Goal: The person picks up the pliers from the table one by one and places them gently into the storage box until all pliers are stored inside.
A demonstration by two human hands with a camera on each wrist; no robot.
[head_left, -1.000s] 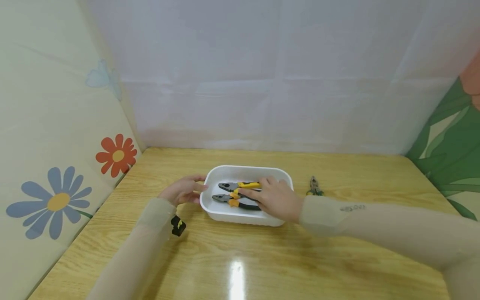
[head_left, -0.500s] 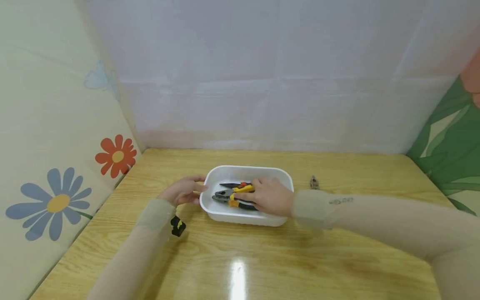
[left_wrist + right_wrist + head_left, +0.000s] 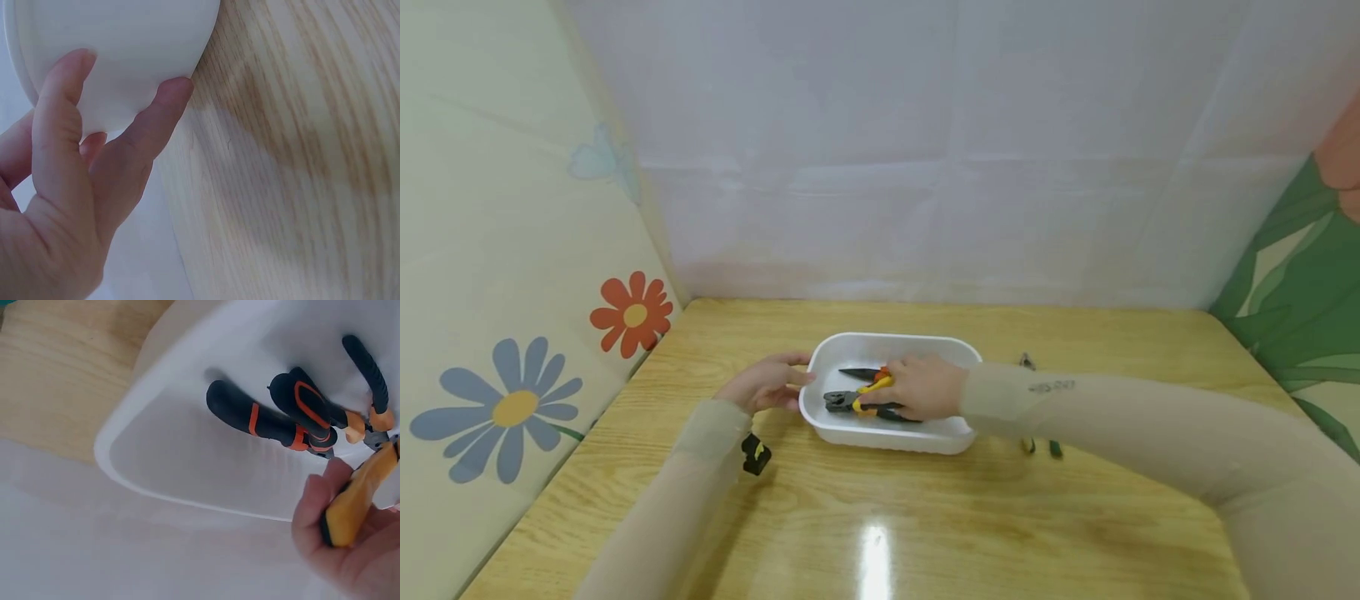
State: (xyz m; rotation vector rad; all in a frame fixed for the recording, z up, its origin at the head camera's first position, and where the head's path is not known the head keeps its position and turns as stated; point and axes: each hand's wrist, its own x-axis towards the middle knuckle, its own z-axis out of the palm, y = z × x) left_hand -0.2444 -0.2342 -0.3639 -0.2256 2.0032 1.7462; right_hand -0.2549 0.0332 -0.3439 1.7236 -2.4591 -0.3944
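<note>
My right hand (image 3: 928, 387) is inside the white plastic tub (image 3: 891, 446), gripping pliers with yellow handles (image 3: 356, 509). The jaws of these pliers point left, low over the tub floor. Under and beside them lie long-nose pliers (image 3: 859, 373) with black and red-orange handles and another pair with black and orange handles (image 3: 365, 369), partly covered. At the tub's left end, my left hand (image 3: 69, 194) touches the outer wall with extended, spread fingertips.
Right of the tub, pliers with green handles (image 3: 1056, 449) lie on the wooden table (image 3: 1000, 533), mostly hidden by my right forearm. A small black piece with a yellow mark (image 3: 756, 455) shows beside my left forearm. A pale cloth (image 3: 925, 208) hangs behind the table.
My right hand has moved left and slightly nearer with the yellow-handled pliers, over the orange-handled pair. The long-nose pliers have come into view behind. My left hand stays put.
</note>
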